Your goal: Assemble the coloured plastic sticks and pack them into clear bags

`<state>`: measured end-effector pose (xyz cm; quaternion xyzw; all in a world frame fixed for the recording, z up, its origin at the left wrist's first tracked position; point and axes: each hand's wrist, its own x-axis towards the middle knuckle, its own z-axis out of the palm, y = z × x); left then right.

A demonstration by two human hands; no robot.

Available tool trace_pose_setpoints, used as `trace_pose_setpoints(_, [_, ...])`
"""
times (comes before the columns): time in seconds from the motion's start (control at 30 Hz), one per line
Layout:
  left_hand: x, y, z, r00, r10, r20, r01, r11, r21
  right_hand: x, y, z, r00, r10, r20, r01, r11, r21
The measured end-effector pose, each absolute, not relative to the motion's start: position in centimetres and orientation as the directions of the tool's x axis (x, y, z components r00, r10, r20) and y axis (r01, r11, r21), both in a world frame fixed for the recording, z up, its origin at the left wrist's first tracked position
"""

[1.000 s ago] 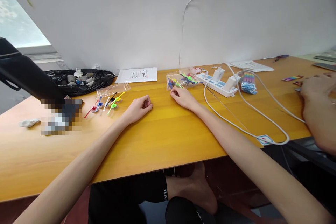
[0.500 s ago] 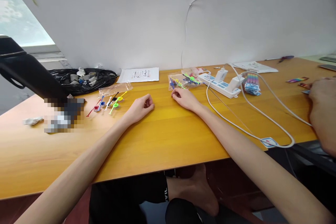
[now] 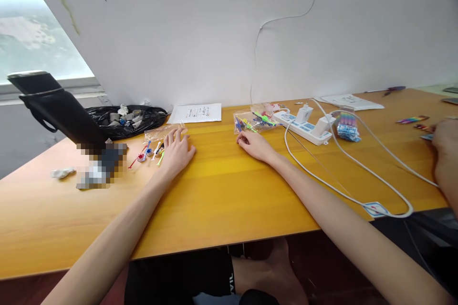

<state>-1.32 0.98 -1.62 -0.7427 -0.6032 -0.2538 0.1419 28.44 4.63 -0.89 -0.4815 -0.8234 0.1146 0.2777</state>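
My left hand (image 3: 176,151) lies flat on the orange table (image 3: 222,190), fingers spread, its fingertips at the loose coloured plastic sticks (image 3: 148,151) and next to an empty clear bag (image 3: 161,131). It holds nothing. My right hand (image 3: 253,144) rests on the table with its fingers curled, just in front of a clear bag of coloured sticks (image 3: 255,121). I cannot see anything in it.
A black bag of small parts (image 3: 123,116) and a black stand (image 3: 59,109) are at the left. A paper sheet (image 3: 196,113), a white power strip (image 3: 304,126) with looping cables (image 3: 358,171) and a coloured packet (image 3: 346,125) lie behind. Another person's hand (image 3: 445,136) works at right.
My left hand has opened from a loose fist and slid left and forward onto the loose sticks. My right hand has stayed put. The view has tilted slightly.
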Motion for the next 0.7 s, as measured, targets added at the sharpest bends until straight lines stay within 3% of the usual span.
trace_pose_setpoints(0.27, [-1.9, 2.9, -1.9, 0.076, 0.880, 0.469, 0.997, -0.062, -0.045, 28.5, 4.6, -1.0, -0.367, 0.864, 0.345, 0.724, 0.499, -0.476])
trace_pose_setpoints(0.7, [-1.9, 3.1, -2.1, 0.109, 0.859, 0.500, 0.993, -0.121, -0.010, 28.6, 4.7, -1.4, -0.367, 0.854, 0.369, 0.695, 0.515, -0.501])
